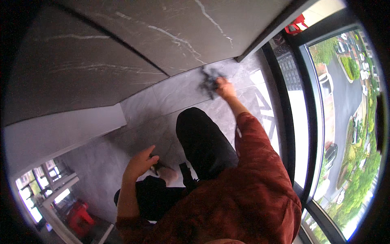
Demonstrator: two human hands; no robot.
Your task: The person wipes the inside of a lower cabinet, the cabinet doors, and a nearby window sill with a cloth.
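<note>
My right hand [225, 88] reaches forward over the floor and grips a dark grey cloth [210, 83], blurred by motion. The cloth is close to the base of a grey marble-patterned panel [195, 30] with white veins. My left hand [138, 164] is raised beside my left knee, thumb and index finger apart, with nothing seen in it. Just past those fingers my foot [167, 174] shows in part on the grey tiled floor [140, 131]. My right knee [201, 137], in black trousers, stands between the two hands.
A tall window [347, 122] in a dark frame runs along the right, with a road and trees outside. Beside the left panel lies a pale low ledge [67, 125]. Red objects stand at lower left [80, 218] and upper right [295, 26]. Sunlit patches mark the floor.
</note>
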